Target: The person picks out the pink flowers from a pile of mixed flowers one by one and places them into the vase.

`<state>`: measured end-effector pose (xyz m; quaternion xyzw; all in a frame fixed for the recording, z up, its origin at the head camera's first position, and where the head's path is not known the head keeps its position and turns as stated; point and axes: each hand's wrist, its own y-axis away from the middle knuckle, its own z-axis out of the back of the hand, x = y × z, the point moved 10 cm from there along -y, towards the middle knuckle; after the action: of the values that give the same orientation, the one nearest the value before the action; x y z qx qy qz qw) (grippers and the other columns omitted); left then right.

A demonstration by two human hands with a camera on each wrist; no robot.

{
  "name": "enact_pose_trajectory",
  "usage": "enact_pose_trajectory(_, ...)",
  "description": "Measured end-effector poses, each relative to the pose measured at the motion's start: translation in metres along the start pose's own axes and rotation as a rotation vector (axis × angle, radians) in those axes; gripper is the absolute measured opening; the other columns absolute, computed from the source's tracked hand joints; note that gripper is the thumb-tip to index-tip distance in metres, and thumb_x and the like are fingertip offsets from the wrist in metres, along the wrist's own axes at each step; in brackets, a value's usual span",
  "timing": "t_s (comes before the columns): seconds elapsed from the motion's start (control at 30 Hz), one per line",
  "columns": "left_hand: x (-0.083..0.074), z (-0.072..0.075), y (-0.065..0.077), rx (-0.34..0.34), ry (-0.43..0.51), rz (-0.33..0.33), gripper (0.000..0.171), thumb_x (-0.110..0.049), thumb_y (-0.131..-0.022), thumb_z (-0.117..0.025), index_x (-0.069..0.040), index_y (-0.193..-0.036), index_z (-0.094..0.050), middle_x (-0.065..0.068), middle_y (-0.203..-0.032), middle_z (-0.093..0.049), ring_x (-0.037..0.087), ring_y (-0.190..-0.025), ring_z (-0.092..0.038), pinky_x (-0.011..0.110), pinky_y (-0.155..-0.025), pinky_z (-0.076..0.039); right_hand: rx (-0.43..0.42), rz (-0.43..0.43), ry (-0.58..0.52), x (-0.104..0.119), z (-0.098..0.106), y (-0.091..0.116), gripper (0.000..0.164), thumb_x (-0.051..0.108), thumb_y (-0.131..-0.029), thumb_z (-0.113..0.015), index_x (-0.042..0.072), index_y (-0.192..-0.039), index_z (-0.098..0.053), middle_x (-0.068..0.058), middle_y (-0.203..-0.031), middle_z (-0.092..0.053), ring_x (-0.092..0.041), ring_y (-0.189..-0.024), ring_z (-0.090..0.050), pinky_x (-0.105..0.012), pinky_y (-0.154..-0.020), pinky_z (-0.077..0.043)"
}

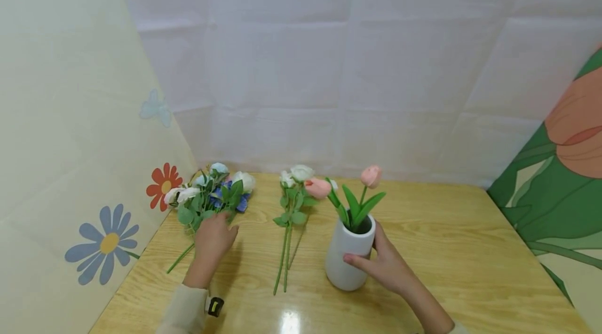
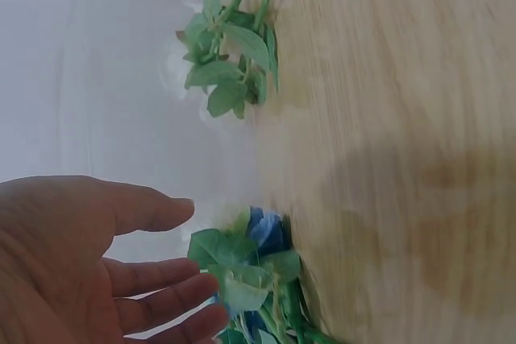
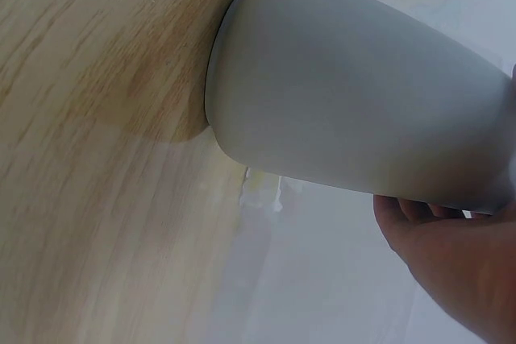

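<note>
At the left of the table, my left hand (image 1: 213, 237) reaches over a pile of artificial flowers (image 1: 193, 200) with white, pale blue and deep blue blooms. In the left wrist view its thumb and fingers are spread apart beside green leaves (image 2: 242, 279) and a blue bloom (image 2: 268, 230), with nothing held between them. My right hand (image 1: 388, 263) grips the upper part of a white vase (image 1: 345, 261), thumb on the near side and fingers behind. The vase (image 3: 347, 86) stands on the table. Two pink tulips (image 1: 371, 176) with green leaves are in it, one leaning left.
Between the pile and the vase lie several long stems with white roses (image 1: 301, 172), their heads toward the back. The wooden table (image 1: 447, 250) ends at a pale cloth backdrop (image 1: 291, 72). Printed flower panels stand at left (image 1: 70, 140) and right (image 1: 578, 177).
</note>
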<state>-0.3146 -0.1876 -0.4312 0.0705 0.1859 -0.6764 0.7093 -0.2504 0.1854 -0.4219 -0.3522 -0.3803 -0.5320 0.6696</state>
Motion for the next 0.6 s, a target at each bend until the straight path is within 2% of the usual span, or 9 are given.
enact_pose_trajectory(0.17,0.011,-0.001,0.002,0.034,0.015,0.020,0.044,-0.022,-0.093,-0.071,0.006,-0.126,-0.065,0.028,-0.117,-0.067,0.049,-0.105,-0.063,0.059,-0.090,-0.052,0.000,-0.010,0.002,-0.001,0.000,0.000,0.100,0.036,-0.086,-0.081,0.008,-0.158,-0.017,-0.022,-0.154,-0.039,-0.044,-0.140,-0.041,-0.065,-0.110,-0.036)
enact_pose_trajectory(0.47,0.029,-0.008,0.003,0.112,-0.035,0.092,0.046,-0.027,-0.093,-0.069,0.006,-0.126,-0.062,0.026,-0.115,-0.065,0.048,-0.100,-0.063,0.059,-0.086,-0.053,-0.010,0.025,0.007,0.001,0.001,0.000,0.097,0.032,-0.087,-0.081,0.007,-0.157,-0.018,-0.022,-0.153,-0.041,-0.044,-0.138,-0.044,-0.064,-0.109,-0.039)
enact_pose_trajectory(0.6,0.033,-0.009,0.004,0.121,-0.059,0.095,0.045,-0.026,-0.092,-0.070,0.006,-0.123,-0.063,0.026,-0.110,-0.066,0.047,-0.096,-0.064,0.059,-0.082,-0.054,-0.010,0.019,0.009,0.000,0.001,0.000,0.098,0.032,-0.087,-0.082,0.007,-0.157,-0.018,-0.022,-0.153,-0.041,-0.044,-0.138,-0.044,-0.064,-0.109,-0.039)
